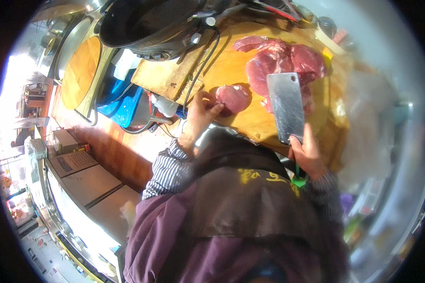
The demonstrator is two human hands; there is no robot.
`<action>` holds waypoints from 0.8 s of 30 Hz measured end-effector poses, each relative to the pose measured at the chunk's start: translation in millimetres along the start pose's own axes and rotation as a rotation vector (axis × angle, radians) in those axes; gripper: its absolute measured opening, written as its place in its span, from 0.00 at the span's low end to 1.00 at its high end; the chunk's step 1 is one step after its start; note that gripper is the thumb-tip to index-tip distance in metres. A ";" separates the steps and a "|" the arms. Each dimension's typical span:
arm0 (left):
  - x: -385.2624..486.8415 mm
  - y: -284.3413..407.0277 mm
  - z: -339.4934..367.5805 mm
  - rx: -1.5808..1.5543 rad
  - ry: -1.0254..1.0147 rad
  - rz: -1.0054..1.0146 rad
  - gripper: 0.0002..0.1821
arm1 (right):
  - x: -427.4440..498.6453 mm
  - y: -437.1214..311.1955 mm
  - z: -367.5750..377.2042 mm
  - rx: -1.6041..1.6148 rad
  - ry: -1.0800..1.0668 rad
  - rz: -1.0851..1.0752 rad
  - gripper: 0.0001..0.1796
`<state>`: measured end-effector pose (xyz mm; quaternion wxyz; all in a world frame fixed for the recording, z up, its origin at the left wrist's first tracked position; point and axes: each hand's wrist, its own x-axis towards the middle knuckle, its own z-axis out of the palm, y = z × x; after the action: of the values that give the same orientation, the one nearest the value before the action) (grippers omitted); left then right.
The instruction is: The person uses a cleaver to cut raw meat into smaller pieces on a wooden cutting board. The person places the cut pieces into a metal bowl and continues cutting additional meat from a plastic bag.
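Observation:
My left hand [198, 115] grips the near left end of a small piece of raw meat [235, 97] between thumb and fingers. The piece lies on a thick round wooden chopping board [223, 72]. In my right hand [307, 152] is a cleaver [287, 102] with a broad rectangular steel blade and a hole near its far corner. My fingers wrap its handle, which is mostly hidden. The blade covers part of a larger heap of raw red meat [269, 58] on the board; whether it touches the meat I cannot tell.
A large black pan [141, 24] stands beyond the board at upper left, with a black cord [202, 67] trailing down. Beneath it lies a wooden plank [163, 79]. Further left are a round wooden lid or board [81, 72] and a blue container [122, 109].

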<state>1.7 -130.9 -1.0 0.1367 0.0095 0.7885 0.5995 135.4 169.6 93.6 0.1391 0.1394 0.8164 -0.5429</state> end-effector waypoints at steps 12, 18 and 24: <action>2.3 33.8 7.9 0.453 -0.015 0.566 0.38 | 43.0 -41.8 43.4 -0.555 -0.098 -0.354 0.16; -9.5 32.7 37.2 0.192 0.079 0.399 0.33 | 40.0 -48.6 42.1 -0.545 -0.071 -0.308 0.20; -3.0 34.1 40.2 0.291 0.095 0.433 0.25 | 38.3 -68.1 39.1 -0.816 -0.239 -0.180 0.18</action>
<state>8.7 -83.9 22.1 -0.0346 0.1695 0.8515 0.4950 77.2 111.0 122.3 0.2284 -0.0623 0.9512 -0.1978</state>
